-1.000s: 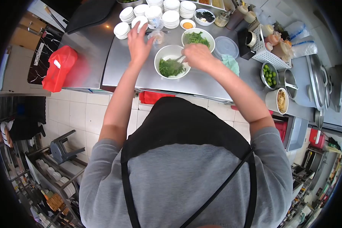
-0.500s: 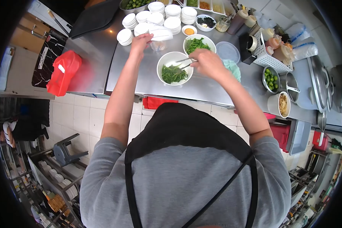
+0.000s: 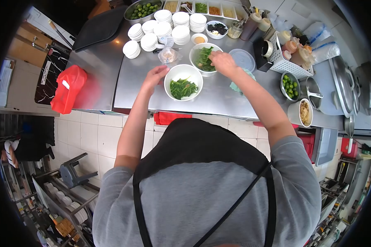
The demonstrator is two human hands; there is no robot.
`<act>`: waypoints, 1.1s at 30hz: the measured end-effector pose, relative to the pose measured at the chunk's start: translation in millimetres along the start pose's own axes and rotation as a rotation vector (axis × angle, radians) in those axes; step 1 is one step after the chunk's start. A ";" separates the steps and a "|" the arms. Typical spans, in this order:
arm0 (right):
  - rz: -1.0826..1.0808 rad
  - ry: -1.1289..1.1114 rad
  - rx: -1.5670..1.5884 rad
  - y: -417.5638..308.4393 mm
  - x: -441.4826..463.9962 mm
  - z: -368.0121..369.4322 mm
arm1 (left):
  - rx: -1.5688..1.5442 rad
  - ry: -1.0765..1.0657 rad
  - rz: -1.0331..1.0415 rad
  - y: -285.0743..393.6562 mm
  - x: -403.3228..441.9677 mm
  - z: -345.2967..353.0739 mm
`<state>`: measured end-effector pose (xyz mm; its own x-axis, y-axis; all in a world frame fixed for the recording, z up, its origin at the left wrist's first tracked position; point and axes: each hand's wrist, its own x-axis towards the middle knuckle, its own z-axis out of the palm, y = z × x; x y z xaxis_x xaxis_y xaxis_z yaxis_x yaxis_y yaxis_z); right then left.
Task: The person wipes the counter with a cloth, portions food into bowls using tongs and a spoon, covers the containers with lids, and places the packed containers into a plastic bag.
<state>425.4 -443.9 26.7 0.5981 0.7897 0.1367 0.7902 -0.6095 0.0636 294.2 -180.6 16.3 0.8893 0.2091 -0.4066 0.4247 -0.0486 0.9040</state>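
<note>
A white bowl (image 3: 167, 85) with cooked leafy greens (image 3: 183, 88) in it stands near the counter's front. My left hand (image 3: 154, 77) is beside its left rim, fingers stretched toward it and apparently holding nothing. Behind and to the right is a second white bowl (image 3: 193, 57), also containing leafy greens (image 3: 203, 55). My right hand (image 3: 224, 62) reaches over that bowl's right rim, its fingers closed on the greens. A clear plastic bag (image 3: 167, 55) with something pale inside lies just beyond the nearer bowl.
Stacks of small white dishes (image 3: 162, 31) stand behind. To the right are a translucent lid (image 3: 242, 60), a green cloth (image 3: 240, 83), a bowl of green limes (image 3: 291, 85) and a basket of bottles (image 3: 292, 61). A red container (image 3: 68, 88) sits at left.
My left hand has come down from the dish stacks to the nearer bowl. My right hand has let go of the metal tongs and moved from the nearer bowl into the farther one.
</note>
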 end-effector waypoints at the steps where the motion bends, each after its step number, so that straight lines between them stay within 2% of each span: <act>1: 0.000 -0.001 0.003 1.2 -2.6 3.2 | -0.014 -0.049 -0.019 -1.0 -4.1 3.2; 3: 0.079 0.054 0.215 4.5 -7.3 9.0 | -0.021 -0.038 -0.013 -0.4 -10.8 8.2; 4: 0.076 0.051 0.215 3.0 -8.3 9.0 | -0.036 -0.034 -0.017 -5.4 -10.9 8.9; 6: 0.254 0.033 0.377 -0.7 -7.7 8.5 | -0.052 -0.029 -0.020 -13.1 -9.2 9.4; 12: 0.433 0.085 0.549 -12.4 -0.1 16.5 | -0.104 -0.063 -0.006 -13.9 -12.9 16.7; 16: 0.423 0.197 0.592 -5.1 -1.0 14.4 | -0.114 -0.104 0.021 -13.5 -8.9 22.8; 18: 0.313 0.318 0.475 1.7 -3.1 -0.5 | -0.107 -0.107 0.050 -16.4 -1.4 23.6; 24: 0.307 0.240 0.372 13.2 -10.6 -35.3 | -0.009 -0.078 0.081 -14.8 3.5 22.8; 29: 0.261 0.212 0.375 8.0 -19.2 -73.9 | -0.043 -0.001 0.007 -15.6 0.2 6.3; 33: 0.220 0.146 0.500 -12.5 -25.8 -111.6 | -0.046 0.064 -0.024 -23.8 -5.2 -15.1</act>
<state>385.2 -464.4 132.7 0.7595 0.6081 0.2310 0.6370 -0.6234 -0.4534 276.9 -165.7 -1.1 0.8660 0.2715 -0.4200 0.4359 0.0020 0.9000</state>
